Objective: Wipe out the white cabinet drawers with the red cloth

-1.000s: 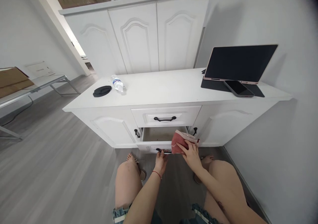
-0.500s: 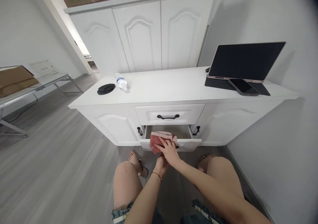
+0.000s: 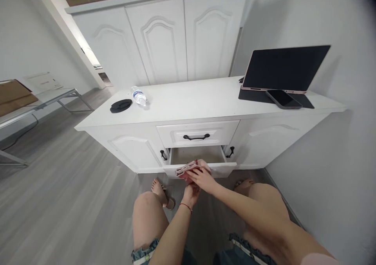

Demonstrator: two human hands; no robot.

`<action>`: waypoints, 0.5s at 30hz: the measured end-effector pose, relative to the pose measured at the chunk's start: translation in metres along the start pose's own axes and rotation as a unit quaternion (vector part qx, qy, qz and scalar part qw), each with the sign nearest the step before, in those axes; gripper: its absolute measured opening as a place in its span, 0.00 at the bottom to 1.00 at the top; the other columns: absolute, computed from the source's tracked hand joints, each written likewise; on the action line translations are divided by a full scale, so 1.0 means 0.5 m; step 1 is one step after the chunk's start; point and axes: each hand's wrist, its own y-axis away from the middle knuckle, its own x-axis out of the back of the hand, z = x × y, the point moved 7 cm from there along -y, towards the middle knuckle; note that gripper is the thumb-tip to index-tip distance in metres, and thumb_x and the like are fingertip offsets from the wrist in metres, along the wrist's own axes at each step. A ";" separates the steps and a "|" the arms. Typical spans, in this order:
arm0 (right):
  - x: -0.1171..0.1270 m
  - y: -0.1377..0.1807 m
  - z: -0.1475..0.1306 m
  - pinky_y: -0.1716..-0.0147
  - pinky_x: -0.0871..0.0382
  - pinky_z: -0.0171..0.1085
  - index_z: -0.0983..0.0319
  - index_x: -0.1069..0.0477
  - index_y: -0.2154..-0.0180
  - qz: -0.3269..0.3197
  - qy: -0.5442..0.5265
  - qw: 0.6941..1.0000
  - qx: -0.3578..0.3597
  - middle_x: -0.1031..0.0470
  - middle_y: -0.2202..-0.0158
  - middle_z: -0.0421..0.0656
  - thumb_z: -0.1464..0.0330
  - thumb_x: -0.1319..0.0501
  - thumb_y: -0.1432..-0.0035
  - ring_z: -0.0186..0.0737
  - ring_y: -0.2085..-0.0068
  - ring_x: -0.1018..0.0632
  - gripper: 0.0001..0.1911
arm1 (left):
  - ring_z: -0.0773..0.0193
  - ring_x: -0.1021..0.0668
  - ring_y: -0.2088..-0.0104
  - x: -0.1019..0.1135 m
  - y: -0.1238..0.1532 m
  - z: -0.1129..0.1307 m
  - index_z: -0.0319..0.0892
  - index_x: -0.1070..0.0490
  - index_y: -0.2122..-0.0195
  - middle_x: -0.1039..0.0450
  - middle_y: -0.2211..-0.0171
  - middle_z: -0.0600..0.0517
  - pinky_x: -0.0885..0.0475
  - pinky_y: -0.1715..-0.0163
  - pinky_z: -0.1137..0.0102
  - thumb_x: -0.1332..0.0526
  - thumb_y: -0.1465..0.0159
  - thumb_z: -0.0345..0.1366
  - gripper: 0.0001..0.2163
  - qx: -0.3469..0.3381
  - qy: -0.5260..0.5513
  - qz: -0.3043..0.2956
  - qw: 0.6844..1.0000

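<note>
A folded red and pink cloth [image 3: 187,168] is held between my two hands, just over the front of a pulled-out lower drawer [image 3: 226,164]. My left hand [image 3: 190,194] grips the cloth from below; its fingers are partly hidden. On top lies my right hand [image 3: 204,179], its fingers pressed against the red side. Folded layers show along the cloth's far edge. The visible part of the drawer's interior shows a bare, light brown bottom.
Above is a closed drawer with a black handle [image 3: 196,137]. On the white cabinet top [image 3: 188,100] are a plastic bottle [image 3: 139,96], a black round object [image 3: 121,105], a tablet-like screen [image 3: 286,69] and a phone [image 3: 283,99]. My knees flank the drawer.
The cloth has tipped flatter, so its folded edge shows more and its red face less. Both hands stay on it. The view has shifted slightly.
</note>
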 end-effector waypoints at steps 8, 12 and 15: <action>0.095 0.156 0.101 0.43 0.39 0.53 0.52 0.21 0.49 0.080 0.304 0.945 -0.088 0.23 0.45 0.49 0.75 0.43 0.36 0.50 0.45 0.29 0.20 | 0.67 0.22 0.70 0.002 -0.018 -0.019 0.44 0.33 0.68 0.27 0.68 0.55 0.29 0.65 0.70 0.43 0.54 0.15 0.18 0.045 0.063 -0.007 0.997; 0.097 0.213 0.157 0.45 0.38 0.56 0.54 0.21 0.50 0.195 0.287 0.917 -0.198 0.25 0.48 0.52 0.76 0.48 0.37 0.53 0.48 0.30 0.23 | 0.68 0.21 0.69 0.003 -0.018 -0.022 0.45 0.34 0.68 0.27 0.70 0.56 0.29 0.64 0.70 0.41 0.52 0.17 0.16 0.038 0.062 -0.004 0.997; 0.079 0.233 0.186 0.50 0.35 0.57 0.63 0.24 0.48 0.286 0.230 0.891 -0.267 0.30 0.49 0.57 0.74 0.50 0.40 0.58 0.48 0.32 0.23 | 0.67 0.20 0.69 0.002 -0.018 -0.024 0.45 0.33 0.67 0.26 0.70 0.56 0.29 0.65 0.70 0.41 0.51 0.18 0.15 0.034 0.062 0.002 0.997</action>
